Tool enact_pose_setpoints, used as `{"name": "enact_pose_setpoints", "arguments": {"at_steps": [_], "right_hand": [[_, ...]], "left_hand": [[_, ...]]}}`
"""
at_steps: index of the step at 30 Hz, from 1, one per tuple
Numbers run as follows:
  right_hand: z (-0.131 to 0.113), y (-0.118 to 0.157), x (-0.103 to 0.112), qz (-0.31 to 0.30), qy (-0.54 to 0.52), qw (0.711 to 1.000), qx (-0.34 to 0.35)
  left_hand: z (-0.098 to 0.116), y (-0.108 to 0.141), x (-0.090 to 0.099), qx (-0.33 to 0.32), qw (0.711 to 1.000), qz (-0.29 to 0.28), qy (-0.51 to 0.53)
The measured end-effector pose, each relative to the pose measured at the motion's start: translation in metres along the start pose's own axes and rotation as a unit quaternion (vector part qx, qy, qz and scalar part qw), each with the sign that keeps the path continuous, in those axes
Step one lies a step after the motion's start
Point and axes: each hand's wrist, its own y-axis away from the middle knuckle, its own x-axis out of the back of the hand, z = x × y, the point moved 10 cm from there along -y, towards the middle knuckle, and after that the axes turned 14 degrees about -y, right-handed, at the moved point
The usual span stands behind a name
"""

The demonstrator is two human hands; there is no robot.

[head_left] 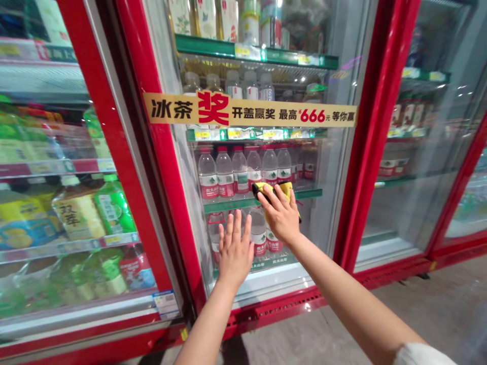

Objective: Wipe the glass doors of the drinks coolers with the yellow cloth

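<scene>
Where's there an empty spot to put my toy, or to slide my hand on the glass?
Your toy: bare floor right of the right arm, below the red base.
Your hand: bare glass between the yellow cloth and right-hand red frame, below the banner.
Crowded: behind the glass, red-capped bottles stand close together.

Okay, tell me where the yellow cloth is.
In the head view, the cloth is under the right hand, against the glass door, below the banner.
</scene>
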Motion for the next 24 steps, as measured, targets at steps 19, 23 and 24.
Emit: {"name": "enact_pose_setpoints", "arguments": {"at_steps": [19, 23, 24], "right_hand": [[0.105, 0.058, 0.046, 0.112, 0.061, 0.985, -0.116], [0.092, 0.083, 0.024, 0.066, 0.059, 0.99, -0.113], [0.09, 0.076, 0.021, 0.047, 0.052, 0.993, -0.1]], "left_hand": [[0.052, -0.047, -0.014, -0.12, 0.993, 0.001, 0.001], [0.075, -0.05, -0.022, -0.146, 0.989, -0.011, 0.001], [0.081, -0.051, -0.024, -0.154, 0.988, -0.019, 0.004]]}}
